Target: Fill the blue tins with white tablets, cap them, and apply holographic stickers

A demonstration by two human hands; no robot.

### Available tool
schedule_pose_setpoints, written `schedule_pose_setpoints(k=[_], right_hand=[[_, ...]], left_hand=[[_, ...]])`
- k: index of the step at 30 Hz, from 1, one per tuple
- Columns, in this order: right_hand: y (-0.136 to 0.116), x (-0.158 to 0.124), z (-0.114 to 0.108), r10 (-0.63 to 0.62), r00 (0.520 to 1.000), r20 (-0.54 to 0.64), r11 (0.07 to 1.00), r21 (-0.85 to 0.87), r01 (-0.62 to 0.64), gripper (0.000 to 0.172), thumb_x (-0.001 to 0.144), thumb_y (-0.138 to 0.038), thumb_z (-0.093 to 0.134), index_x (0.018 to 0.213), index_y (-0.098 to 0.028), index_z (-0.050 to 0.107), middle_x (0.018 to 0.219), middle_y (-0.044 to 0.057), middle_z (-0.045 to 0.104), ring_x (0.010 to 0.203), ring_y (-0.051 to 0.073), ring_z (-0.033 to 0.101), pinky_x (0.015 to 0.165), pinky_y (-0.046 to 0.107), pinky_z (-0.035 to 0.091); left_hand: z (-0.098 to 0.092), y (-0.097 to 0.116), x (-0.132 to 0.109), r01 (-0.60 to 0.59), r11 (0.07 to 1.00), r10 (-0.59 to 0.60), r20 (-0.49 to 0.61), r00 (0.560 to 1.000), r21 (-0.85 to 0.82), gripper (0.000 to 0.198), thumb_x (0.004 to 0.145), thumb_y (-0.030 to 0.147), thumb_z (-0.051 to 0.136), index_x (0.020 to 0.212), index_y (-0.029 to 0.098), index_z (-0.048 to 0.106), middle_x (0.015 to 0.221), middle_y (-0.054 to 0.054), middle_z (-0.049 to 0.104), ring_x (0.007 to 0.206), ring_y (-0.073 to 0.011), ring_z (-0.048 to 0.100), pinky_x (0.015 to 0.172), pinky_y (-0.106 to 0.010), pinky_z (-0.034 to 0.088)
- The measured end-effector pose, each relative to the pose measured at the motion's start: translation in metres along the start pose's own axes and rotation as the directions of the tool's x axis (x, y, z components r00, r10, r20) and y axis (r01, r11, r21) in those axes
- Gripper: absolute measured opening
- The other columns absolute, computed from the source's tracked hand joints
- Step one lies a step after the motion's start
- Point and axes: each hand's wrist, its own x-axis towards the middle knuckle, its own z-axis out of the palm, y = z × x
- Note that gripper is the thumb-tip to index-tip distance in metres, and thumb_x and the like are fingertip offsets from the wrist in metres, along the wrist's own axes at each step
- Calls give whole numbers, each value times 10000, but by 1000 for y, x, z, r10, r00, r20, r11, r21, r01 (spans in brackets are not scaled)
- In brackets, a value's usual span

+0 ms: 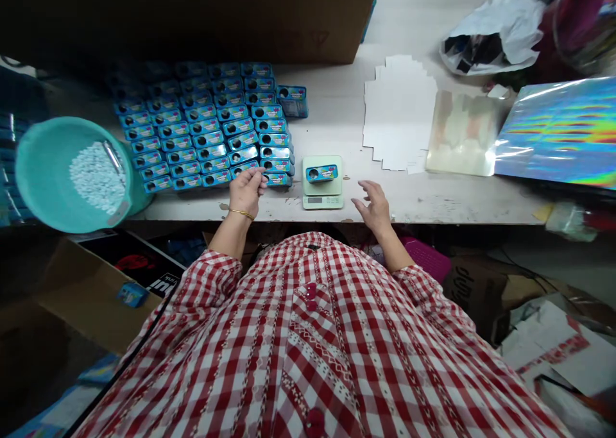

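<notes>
My left hand [248, 191] rests at the front row of several small blue tins [212, 130] laid out in rows, its fingers curled onto the nearest blue tin [275, 180]. One more blue tin [321, 173] lies on a small pale green scale [323, 191] near the table's front edge. My right hand [373, 206] hovers just right of the scale, fingers spread, holding nothing.
A teal basin [43, 168] of white pellets with a scoop [114, 162] sits at the left edge. A large cardboard box [202, 15] stands behind the tins. White flat cards [399, 114] and holographic sheets [558, 130] lie to the right. Boxes stand under the table.
</notes>
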Motion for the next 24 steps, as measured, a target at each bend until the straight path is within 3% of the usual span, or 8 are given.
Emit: schedule_pose_setpoints(k=[6, 12, 18, 21, 24], right_hand=[[-15, 44, 10, -157, 984, 84, 983, -86, 165, 584, 802, -424, 596, 1322, -230, 414, 1357, 129, 424, 1251, 301, 394, 1020, 523, 364], [-28, 70, 30, -236, 953, 188, 963, -82, 255, 632, 746, -304, 670, 1321, -232, 416, 1376, 122, 406, 1252, 303, 390, 1036, 519, 344], [-28, 81, 41, -217, 941, 261, 961, -113, 253, 572, 724, -194, 643, 1268, -204, 469, 1318, 116, 466, 1182, 292, 443, 987, 489, 391], [-28, 83, 42, -188, 934, 304, 956, -159, 244, 434, 749, -161, 581, 1181, -177, 540, 1150, 112, 576, 1026, 270, 521, 897, 438, 447], [-44, 82, 34, -240, 927, 290, 927, -215, 307, 374, 790, -214, 560, 1163, -183, 563, 1059, 103, 607, 945, 262, 523, 824, 400, 462]], left_hand=[[-14, -4, -11, 86, 993, -90, -41, 995, -78, 156, 635, 157, 654, 783, 131, 614, 609, 13, 559, 516, -49, 477, 467, -160, 330], [-33, -8, -14, 122, 989, -129, -81, 988, -86, 181, 626, 161, 646, 800, 128, 611, 615, 11, 562, 532, -52, 491, 479, -160, 342], [-48, -7, -13, 135, 977, -155, -119, 981, -163, 183, 632, 159, 662, 806, 124, 621, 606, 16, 568, 527, -44, 493, 479, -147, 342], [-46, -8, -17, 171, 952, -193, -65, 979, -254, 154, 655, 181, 680, 787, 123, 626, 613, 9, 575, 526, -42, 505, 483, -149, 353], [-31, -11, -22, 304, 892, -294, 81, 952, -335, 116, 707, 207, 672, 764, 113, 633, 608, -10, 585, 517, -51, 516, 490, -160, 378]])
